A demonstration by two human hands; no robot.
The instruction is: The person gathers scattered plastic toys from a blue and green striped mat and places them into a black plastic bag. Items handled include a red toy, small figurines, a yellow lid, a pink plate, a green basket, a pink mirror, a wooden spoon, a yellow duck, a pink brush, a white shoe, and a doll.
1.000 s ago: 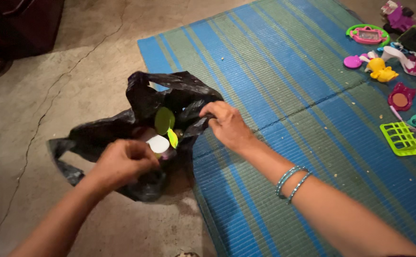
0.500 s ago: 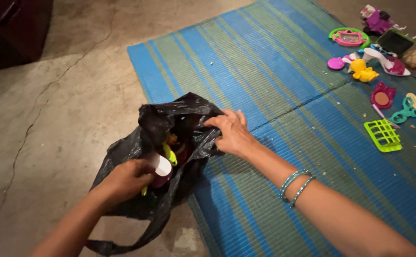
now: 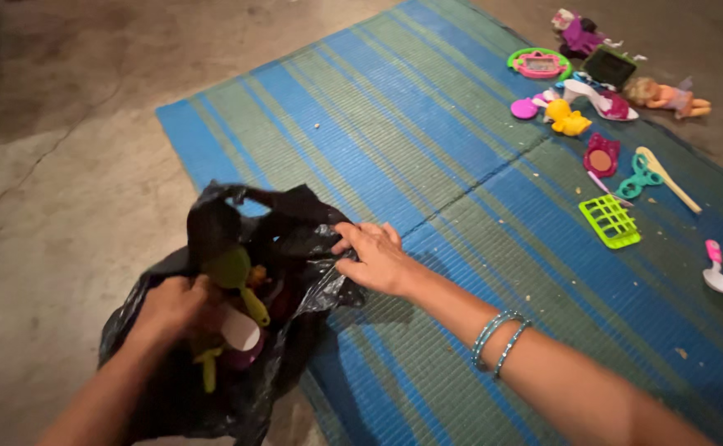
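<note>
A black plastic bag lies at the near left corner of a blue and green striped mat. My left hand is inside the bag's mouth, closed around small toys there: a green spoon-like piece, a white and purple cup and a yellow-green piece. My right hand pinches the bag's right rim and holds it apart. Turquoise bangles circle my right wrist.
Toys lie scattered at the mat's far right: a green grid tray, a yellow duck, a pink mirror, teal scissors, a doll, a pink-handled spoon, a shoe. Cracked concrete floor lies left.
The view has swung left and down. The bag has sagged lower. My left hand has gone deeper into the bag among the toys; my right hand keeps hold of the rim.
</note>
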